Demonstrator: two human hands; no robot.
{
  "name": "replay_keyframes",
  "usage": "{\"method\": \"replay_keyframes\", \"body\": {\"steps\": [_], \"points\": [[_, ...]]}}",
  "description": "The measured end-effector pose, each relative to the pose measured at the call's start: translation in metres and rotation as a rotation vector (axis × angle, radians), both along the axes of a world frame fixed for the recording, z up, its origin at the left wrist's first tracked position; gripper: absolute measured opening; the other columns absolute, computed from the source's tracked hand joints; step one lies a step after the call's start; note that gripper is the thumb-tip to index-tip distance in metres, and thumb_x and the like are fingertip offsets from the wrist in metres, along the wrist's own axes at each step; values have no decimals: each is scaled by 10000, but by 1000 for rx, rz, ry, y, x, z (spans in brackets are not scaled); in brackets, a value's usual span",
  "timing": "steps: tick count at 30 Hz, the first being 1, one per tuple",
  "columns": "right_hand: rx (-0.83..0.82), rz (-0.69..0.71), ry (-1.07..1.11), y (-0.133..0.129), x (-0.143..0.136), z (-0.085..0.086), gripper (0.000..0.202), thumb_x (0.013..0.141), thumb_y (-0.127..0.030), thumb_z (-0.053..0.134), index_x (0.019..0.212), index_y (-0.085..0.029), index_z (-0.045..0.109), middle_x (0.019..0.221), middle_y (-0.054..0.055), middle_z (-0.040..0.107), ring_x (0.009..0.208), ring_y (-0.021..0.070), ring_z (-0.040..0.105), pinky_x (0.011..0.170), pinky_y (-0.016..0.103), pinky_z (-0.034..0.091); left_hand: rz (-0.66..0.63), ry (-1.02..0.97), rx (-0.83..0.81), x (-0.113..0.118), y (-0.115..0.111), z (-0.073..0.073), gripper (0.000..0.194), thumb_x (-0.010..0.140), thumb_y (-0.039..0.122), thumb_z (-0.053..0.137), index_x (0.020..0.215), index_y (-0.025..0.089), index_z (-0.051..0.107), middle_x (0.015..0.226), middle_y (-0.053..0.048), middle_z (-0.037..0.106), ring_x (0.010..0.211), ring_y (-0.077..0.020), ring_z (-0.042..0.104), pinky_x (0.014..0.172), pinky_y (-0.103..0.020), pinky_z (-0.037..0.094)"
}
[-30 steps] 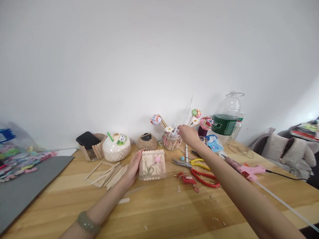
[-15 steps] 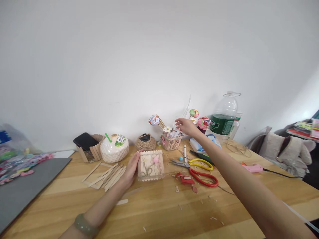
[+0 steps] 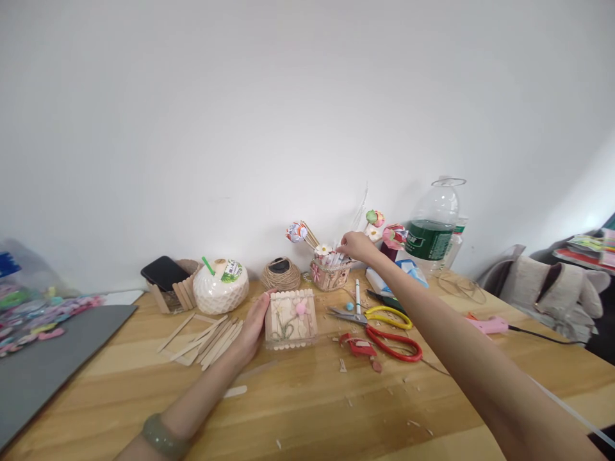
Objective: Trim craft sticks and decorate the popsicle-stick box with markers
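Note:
My left hand [image 3: 254, 326] is closed on the left side of a small craft-stick box [image 3: 291, 320], its face decorated with a pink flower and green twine stems. Farther back, my right hand [image 3: 356, 248] reaches down to a decorated pot [image 3: 330, 275] packed with white marker pens [image 3: 331, 258]. Its fingers are bent together at the pen tops, but whatever they grip is hidden. Paper flowers on sticks [image 3: 296, 232] lean out of the pot's left side.
Red-and-yellow-handled scissors [image 3: 391, 342], a marker [image 3: 357, 298] and scraps lie right of the box. Loose craft sticks [image 3: 211, 339], a coconut [image 3: 221, 288] and a twine roll [image 3: 281, 276] sit left and behind. A large bottle [image 3: 432, 224] and pink glue gun [image 3: 490, 325] are at right.
My right hand has lowered slightly onto the pens in the pot, and its fingers have drawn together. My left hand and the craft-stick box have stayed put.

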State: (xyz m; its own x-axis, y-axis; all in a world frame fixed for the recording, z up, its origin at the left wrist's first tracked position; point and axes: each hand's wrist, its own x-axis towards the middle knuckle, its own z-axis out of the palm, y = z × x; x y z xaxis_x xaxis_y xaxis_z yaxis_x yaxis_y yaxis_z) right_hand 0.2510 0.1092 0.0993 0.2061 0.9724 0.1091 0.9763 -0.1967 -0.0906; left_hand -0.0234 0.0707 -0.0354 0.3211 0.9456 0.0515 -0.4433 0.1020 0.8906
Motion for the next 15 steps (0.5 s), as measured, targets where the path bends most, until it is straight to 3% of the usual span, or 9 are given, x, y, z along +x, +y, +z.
{"method": "replay_keyframes", "body": {"steps": [9, 15], "points": [[84, -11, 56, -1, 1, -5, 270, 895, -294, 534, 1134, -167, 549, 1143, 73, 581, 945, 201, 601, 791, 399, 511, -6, -2, -8, 0, 1, -2, 548, 723, 554, 612, 1085, 143, 626, 1111, -123, 667, 1120, -304, 549, 981, -420, 382], [137, 47, 73, 1, 0, 6, 274, 895, -289, 534, 1140, -164, 544, 1145, 73, 580, 943, 202, 602, 788, 401, 513, -10, -6, -11, 0, 2, -3, 532, 727, 545, 615, 1083, 150, 630, 1121, -116, 663, 1125, -299, 546, 984, -405, 381]]}}
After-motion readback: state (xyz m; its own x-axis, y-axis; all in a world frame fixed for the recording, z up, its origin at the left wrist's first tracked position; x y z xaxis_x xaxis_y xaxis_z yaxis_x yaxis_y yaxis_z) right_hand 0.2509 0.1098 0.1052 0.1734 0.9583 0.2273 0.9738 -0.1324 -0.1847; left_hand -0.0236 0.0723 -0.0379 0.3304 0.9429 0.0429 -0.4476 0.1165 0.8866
